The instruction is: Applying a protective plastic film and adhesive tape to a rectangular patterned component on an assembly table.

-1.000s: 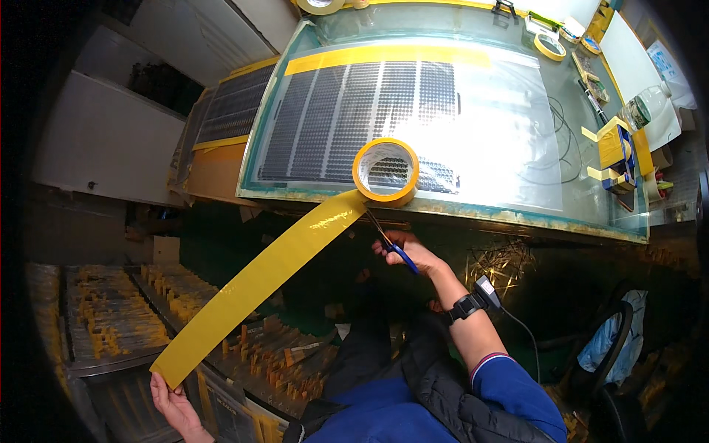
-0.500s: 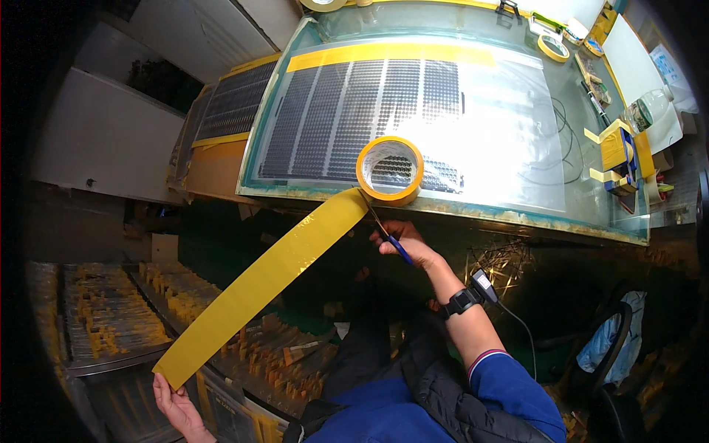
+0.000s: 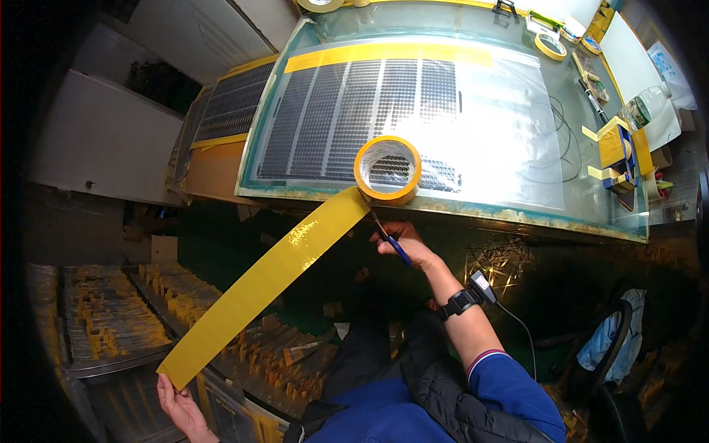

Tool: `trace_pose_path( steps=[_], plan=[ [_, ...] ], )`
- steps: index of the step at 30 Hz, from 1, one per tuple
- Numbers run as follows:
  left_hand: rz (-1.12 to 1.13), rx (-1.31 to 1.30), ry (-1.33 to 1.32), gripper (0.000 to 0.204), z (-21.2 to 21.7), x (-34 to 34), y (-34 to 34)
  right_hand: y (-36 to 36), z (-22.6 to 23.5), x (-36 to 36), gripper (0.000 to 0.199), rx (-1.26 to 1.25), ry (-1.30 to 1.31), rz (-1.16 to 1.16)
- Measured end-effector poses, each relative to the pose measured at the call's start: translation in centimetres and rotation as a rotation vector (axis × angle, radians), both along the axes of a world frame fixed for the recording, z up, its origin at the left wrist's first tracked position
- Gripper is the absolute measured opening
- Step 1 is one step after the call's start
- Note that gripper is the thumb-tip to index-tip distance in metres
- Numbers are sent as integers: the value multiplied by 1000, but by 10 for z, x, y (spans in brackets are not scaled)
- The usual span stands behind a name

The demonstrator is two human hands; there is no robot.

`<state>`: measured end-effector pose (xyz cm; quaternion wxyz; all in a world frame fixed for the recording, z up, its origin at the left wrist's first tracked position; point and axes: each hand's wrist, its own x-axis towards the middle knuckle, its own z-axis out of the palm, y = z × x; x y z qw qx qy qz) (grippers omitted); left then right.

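A wide strip of yellow tape (image 3: 269, 284) stretches down to the left from a large tape roll (image 3: 388, 169) at the front edge of the glass-topped table. My left hand (image 3: 181, 410) pinches the strip's free end at the lower left. In my right hand (image 3: 405, 244) is a pair of blue-handled scissors (image 3: 397, 249), with fingers wrapped about the handles. Its blades point up at the strip close to the roll; whether they have cut into it I cannot tell. Under the roll lies a clear sheet with a dark dotted pattern (image 3: 325, 118), yellow tape along its far edge.
The lit glass table (image 3: 591, 221) spans the top. On its right stand a blue tape dispenser (image 3: 619, 159), a clear plastic bottle (image 3: 646, 107) and a smaller tape roll (image 3: 550, 46). Racks of taped sheets (image 3: 111, 310) fill the lower left. A cable (image 3: 517, 321) hangs from my right wrist.
My left hand and the strip's free end have shifted slightly to the right. The right hand with the scissors stays nearly still by the roll.
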<state>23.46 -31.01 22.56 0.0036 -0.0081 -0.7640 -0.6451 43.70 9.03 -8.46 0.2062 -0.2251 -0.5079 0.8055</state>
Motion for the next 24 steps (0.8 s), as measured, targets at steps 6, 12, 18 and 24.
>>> trace_pose_path(
  steps=[6,12,18,24],
  plan=[
    [-7,-3,-9,17,-4,0,-4,-1,-1,1,50,9,6,-19],
    [13,-4,-26,16,-10,-1,-12,-3,-2,3,46,4,-14,-25],
    [25,-30,-40,16,-14,-2,-12,-4,-5,3,43,19,-41,-53],
    [-47,-119,132,15,6,-67,-3,-8,16,32,67,320,-149,26]
  ],
)
